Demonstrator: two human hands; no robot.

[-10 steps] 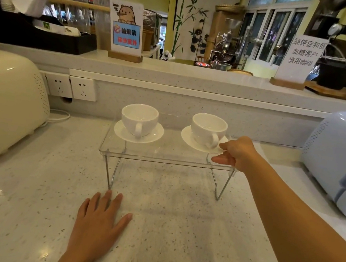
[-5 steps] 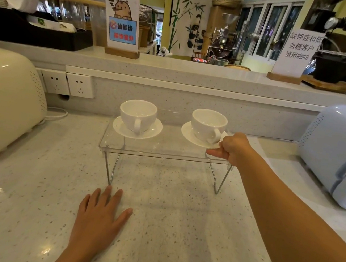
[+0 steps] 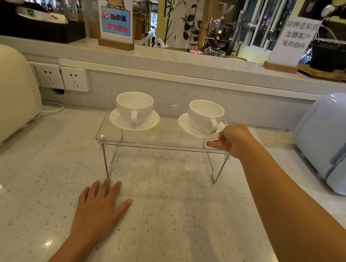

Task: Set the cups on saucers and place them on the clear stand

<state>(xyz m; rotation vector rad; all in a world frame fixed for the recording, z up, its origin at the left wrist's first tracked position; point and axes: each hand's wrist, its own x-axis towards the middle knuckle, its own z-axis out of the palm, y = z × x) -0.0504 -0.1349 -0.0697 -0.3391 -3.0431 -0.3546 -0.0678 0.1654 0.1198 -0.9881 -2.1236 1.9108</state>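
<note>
Two white cups stand on white saucers on top of the clear stand (image 3: 162,140) with wire legs. The left cup (image 3: 134,106) sits on the left saucer (image 3: 151,122), its handle towards me. The right cup (image 3: 205,114) sits on the right saucer (image 3: 185,122), its handle at the front right. My right hand (image 3: 233,140) is at the right saucer's front right rim, fingers curled, pinching the rim with the thumb pointing left over the stand. My left hand (image 3: 100,209) lies flat and open on the counter in front of the stand's left leg.
A cream appliance (image 3: 0,99) stands at the left and a pale blue one (image 3: 340,141) at the right. Wall sockets (image 3: 62,77) sit behind the stand. A raised ledge (image 3: 187,63) carries two sign holders and a black tray.
My right hand stays at the right saucer's rim, its thumb now stretched out to the left. The left hand has not moved. The view has dipped slightly.
</note>
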